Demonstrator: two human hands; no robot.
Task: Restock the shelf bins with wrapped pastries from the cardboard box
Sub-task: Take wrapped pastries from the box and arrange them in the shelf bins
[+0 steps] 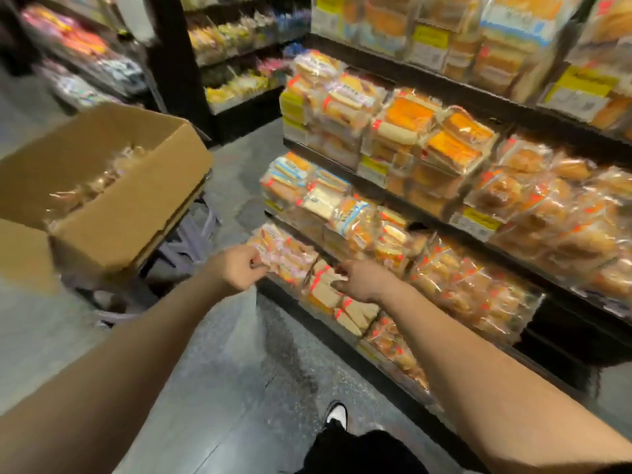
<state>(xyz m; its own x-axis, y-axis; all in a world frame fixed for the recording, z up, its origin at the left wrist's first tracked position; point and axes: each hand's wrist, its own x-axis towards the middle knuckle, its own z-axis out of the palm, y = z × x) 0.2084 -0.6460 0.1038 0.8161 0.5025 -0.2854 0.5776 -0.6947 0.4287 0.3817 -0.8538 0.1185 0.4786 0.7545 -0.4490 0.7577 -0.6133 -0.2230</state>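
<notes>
At left of the frame, one open cardboard box (102, 186) holds wrapped pastries (99, 181), too blurred to count. Lower centre, left hand (236, 268) pinches one wrapped pastry (273, 249) at the bottom shelf bin (342, 323); right hand (362, 280) fingers curl on another packet (326, 285). Yellow labels (475, 222) are unreadable.

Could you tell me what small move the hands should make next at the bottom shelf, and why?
Probably ease the pack back into the bottom shelf's left end and let go. The left hand pinches its wrapper at the shelf front, the right hand touches the neighbouring packs, and the box still holds pastries.
</notes>
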